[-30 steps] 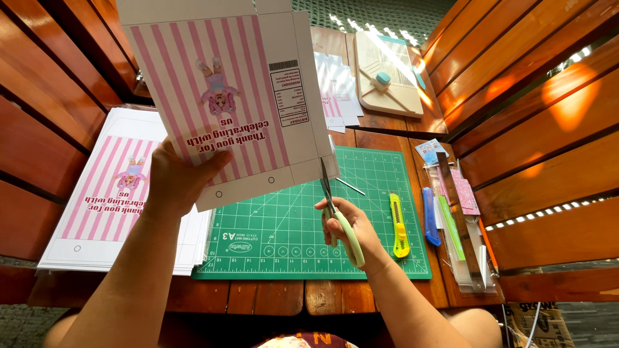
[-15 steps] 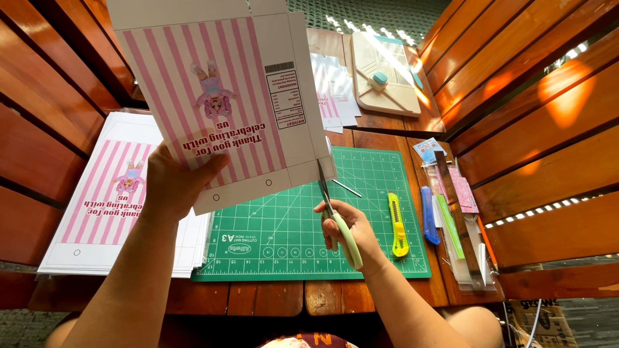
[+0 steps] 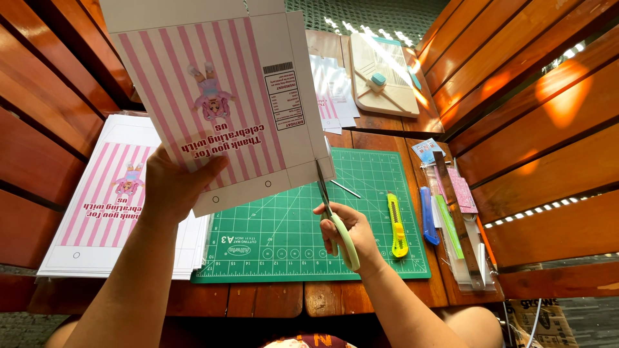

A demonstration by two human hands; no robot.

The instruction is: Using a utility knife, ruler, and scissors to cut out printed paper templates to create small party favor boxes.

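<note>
**Scissors at the edge of a striped sheet, over the cutting mat**

Left hand (image 3: 173,183) closed on the lower edge of a pink-striped printed sheet (image 3: 219,96), lifted off the table and tilted toward the head camera. Right hand (image 3: 345,229) wrapped around the pale green handles of the scissors (image 3: 332,209); blades meet the sheet's lower right corner.

Surface: dark reddish wooden slat table (image 3: 271,299). Green cutting mat (image 3: 290,225) lies centred beneath both hands. Stack of matching striped sheets (image 3: 109,206) to its left, touching the mat's edge. Right of the mat: yellow utility knife (image 3: 396,225), blue utility knife (image 3: 429,216), rulers (image 3: 461,225). A beige scoring board (image 3: 380,80) at the far side. Wooden slat benches (image 3: 535,129) flank the table; patches of sunlight on them.
</note>
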